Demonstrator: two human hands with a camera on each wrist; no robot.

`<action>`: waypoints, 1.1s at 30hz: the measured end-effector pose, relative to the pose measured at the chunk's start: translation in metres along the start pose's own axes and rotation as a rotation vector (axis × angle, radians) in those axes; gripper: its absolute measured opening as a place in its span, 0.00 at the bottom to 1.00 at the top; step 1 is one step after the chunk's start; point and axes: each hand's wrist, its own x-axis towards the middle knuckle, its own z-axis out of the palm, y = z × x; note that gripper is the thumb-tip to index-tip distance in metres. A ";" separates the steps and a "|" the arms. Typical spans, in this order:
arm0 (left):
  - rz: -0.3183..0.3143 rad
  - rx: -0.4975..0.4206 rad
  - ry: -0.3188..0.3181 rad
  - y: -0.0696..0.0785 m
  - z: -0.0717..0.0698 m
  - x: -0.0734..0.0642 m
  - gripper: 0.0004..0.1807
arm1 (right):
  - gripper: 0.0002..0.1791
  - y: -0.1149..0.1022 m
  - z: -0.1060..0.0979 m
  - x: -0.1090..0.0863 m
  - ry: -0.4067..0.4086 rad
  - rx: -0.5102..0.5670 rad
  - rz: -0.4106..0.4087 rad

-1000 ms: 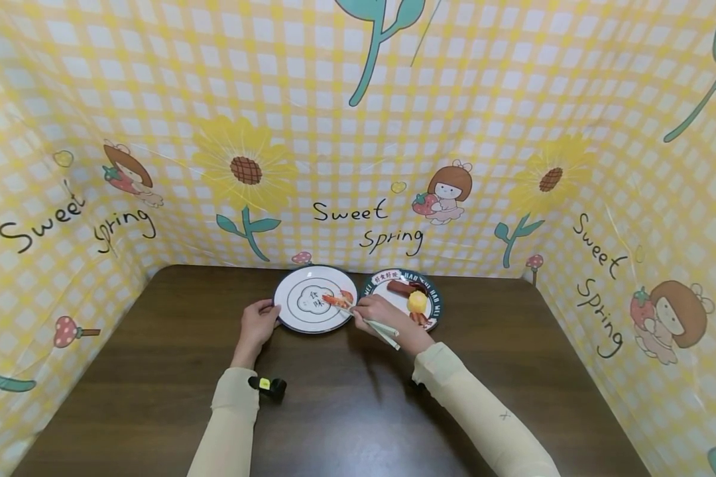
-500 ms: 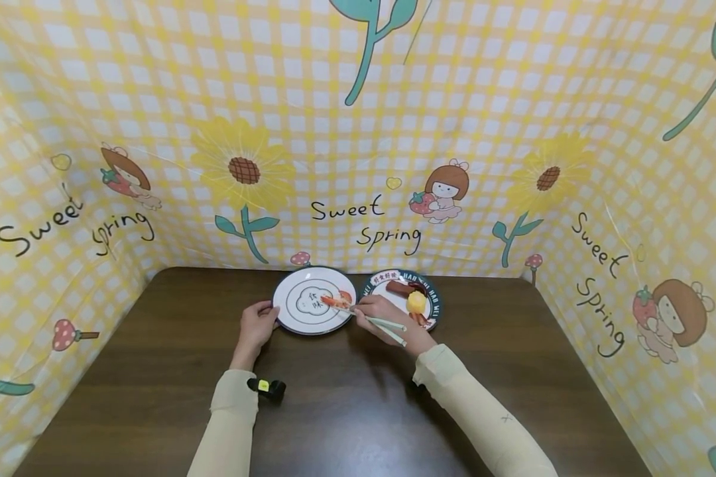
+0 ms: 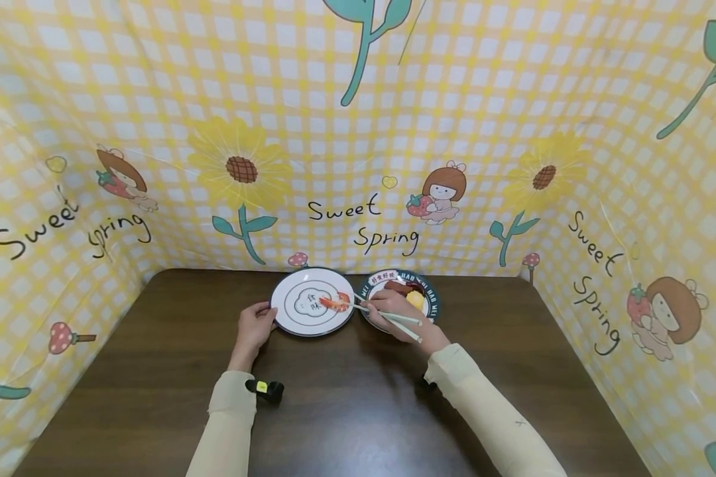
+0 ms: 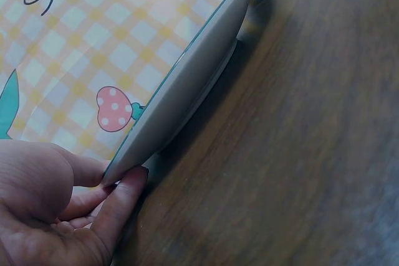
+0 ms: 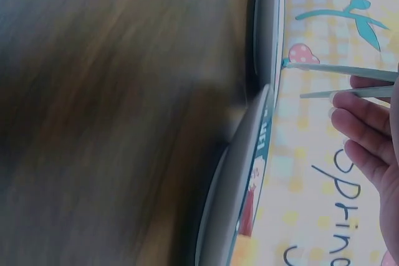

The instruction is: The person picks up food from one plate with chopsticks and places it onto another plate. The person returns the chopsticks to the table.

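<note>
My left hand pinches the left rim of a white plate with a dark edge, thumb above and fingers beneath, as the left wrist view shows. An orange shrimp lies on that plate's right half. In my right hand is a pair of pale green chopsticks, their tips parted and holding nothing, close to the right rim of the white plate. Below the right hand sits a second plate with a green lettered rim. It bears a yellow piece of food and brown sausage-like pieces, partly hidden by the hand.
Both plates stand side by side at the back of a dark wooden table. A yellow checked cloth with printed flowers hangs behind and along both sides. A black strap with a yellow tag is at the left wrist.
The chopsticks have let go of the shrimp, which stays on the white plate. My right hand has drawn back to the right, over the lettered plate. The left hand keeps its hold.
</note>
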 end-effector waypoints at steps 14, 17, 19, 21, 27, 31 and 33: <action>0.003 0.020 0.007 0.001 0.000 0.001 0.28 | 0.12 0.012 -0.022 -0.024 0.051 -0.013 0.007; 0.013 0.019 0.011 0.001 0.000 0.000 0.27 | 0.13 0.011 -0.027 -0.029 0.048 0.023 0.044; 0.015 0.020 0.015 0.002 -0.001 0.000 0.27 | 0.12 0.011 -0.031 -0.033 0.058 0.034 0.062; 0.013 0.021 0.016 0.002 -0.002 0.000 0.27 | 0.12 0.011 -0.034 -0.036 0.071 0.041 0.073; 0.011 0.015 0.020 0.001 -0.001 0.001 0.27 | 0.13 0.030 -0.031 -0.043 0.072 -0.002 0.088; 0.011 0.015 0.020 0.001 0.001 0.000 0.27 | 0.18 0.047 -0.025 -0.045 0.078 -0.027 0.092; 0.011 0.018 0.015 0.001 0.002 0.000 0.27 | 0.17 0.051 -0.025 -0.045 0.092 -0.040 0.103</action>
